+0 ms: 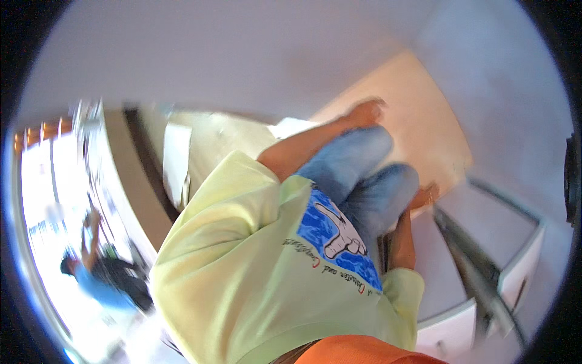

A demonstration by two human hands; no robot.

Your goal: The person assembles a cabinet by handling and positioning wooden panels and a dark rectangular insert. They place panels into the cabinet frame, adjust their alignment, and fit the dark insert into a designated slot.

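The fingers of the left hand [367, 113] seem loosely bent over the tan board [421, 106], but blur leaves me unable to tell whether they grip, press or only hover. The right hand [427, 195] is at the board's near right corner, its fingers smeared too; I cannot tell how wide they are or whether they hold the edge. The board spreads beyond the jeans [354, 159], between the two hands, and looks flat and whole, with small dark marks near its right corner. Judging by the hands at its edges, positioning or steadying it is in hand; nothing shows that this is finished, and what is left cannot be read. The knees and left arm hide the board's near side. To the right, a dark rail [462, 249] and white panel [456, 330] are blurred, and a co-worker [109, 285] at far left is indistinct.
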